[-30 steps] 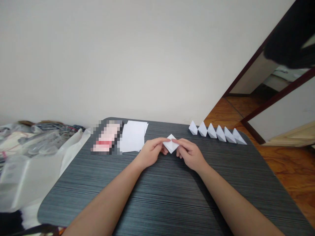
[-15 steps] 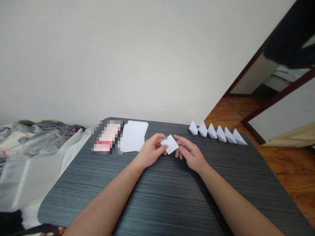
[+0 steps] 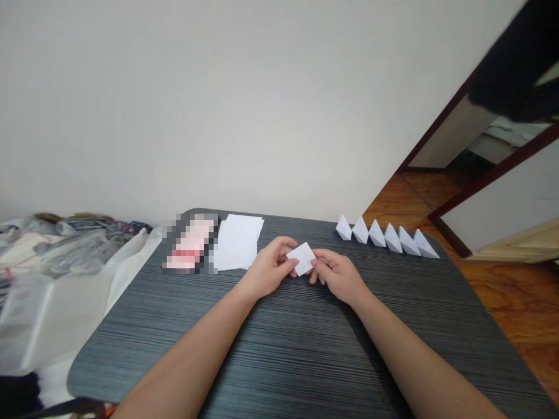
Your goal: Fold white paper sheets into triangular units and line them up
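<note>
Though small, paper square (image 3: 302, 258) in pinched grip of left hand (image 3: 266, 270) and right hand (image 3: 342, 276).

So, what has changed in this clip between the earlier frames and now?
The folded paper square now shows a plainer face where a creased one showed at first. The left hand and right hand both hold it, thumbs on top instead of index fingers. The six folded paper pieces, white sheets and pixelated item stayed put.
</note>
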Demonstrator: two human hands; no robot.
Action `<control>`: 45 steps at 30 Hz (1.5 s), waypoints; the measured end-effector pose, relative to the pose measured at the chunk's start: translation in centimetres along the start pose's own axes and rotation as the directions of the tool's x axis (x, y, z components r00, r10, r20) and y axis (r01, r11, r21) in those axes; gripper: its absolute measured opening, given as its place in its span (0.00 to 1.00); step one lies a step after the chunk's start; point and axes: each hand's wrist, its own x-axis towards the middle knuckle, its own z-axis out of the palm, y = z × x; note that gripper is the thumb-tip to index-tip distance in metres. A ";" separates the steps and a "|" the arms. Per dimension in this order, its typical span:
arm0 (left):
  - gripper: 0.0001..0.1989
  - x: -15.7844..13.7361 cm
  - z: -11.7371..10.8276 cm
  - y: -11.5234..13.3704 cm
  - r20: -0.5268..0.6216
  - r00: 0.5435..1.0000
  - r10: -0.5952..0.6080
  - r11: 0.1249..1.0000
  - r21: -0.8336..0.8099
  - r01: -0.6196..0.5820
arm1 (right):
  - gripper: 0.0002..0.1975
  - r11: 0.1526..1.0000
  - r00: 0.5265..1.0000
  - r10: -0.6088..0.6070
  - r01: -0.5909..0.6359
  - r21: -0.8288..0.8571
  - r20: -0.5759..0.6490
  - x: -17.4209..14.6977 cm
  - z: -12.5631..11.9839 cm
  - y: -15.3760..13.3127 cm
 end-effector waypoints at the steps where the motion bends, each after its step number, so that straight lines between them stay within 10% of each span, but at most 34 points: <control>1: 0.16 0.0 0.0 0.0 -0.003 1.000 0.000 1.000 0.001 0.000 | 0.17 1.000 1.000 0.005 -0.005 0.004 0.000 0.0 0.0 0.0; 45: 0.07 -0.2 -0.4 -0.2 0.081 0.991 -0.104 0.971 0.225 0.083 | 0.14 0.999 0.999 -0.036 0.036 -0.020 0.035 0.0 -0.3 0.4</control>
